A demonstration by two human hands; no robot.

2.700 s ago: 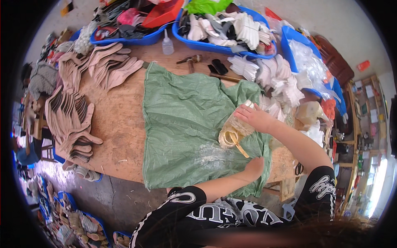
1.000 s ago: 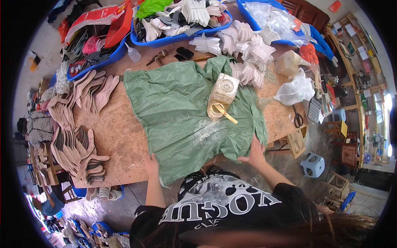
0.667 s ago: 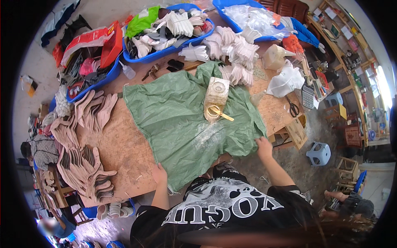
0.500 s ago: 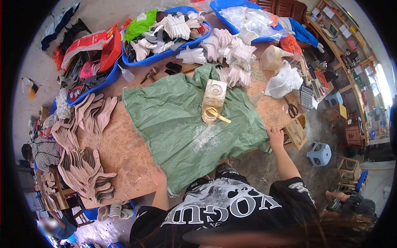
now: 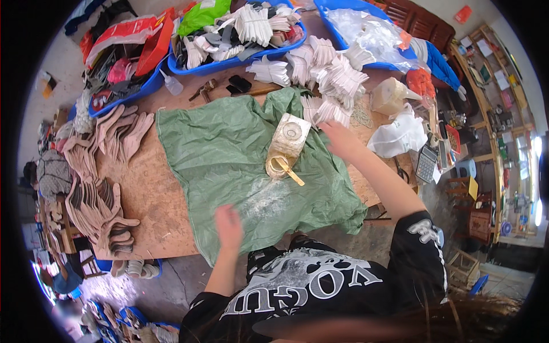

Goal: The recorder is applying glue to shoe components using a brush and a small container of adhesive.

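Note:
A green woven plastic sheet [image 5: 217, 148] lies spread over the table, its near edge hanging over the front, with a smear of white powder in the middle. On it sits a yellowed, glue-crusted holder [image 5: 293, 132] whose round cup has a flat yellow-handled tool [image 5: 293, 173] lying across it. My left hand [image 5: 229, 226] hovers over the near left of the sheet, smeared by motion, holding nothing visible. My right hand [image 5: 342, 141] reaches across the sheet's right side, fingers stretched to the near edge of a stack of pale cut pieces [image 5: 333, 112]; whether they touch is unclear.
Stacked pinkish curved pieces [image 5: 91, 208] line the table's left. Blue bins of cut pieces [image 5: 251, 26] and plastic bags [image 5: 366, 34] stand along the back. A squeeze bottle [image 5: 171, 84], a plastic jug [image 5: 390, 96], a white bag [image 5: 398, 134] and a calculator [image 5: 426, 163] surround the sheet.
Both hands have let go of the sheet's near edge. My right hand has moved far forward to the pale stack; my left has lifted slightly. The view has shifted a little.

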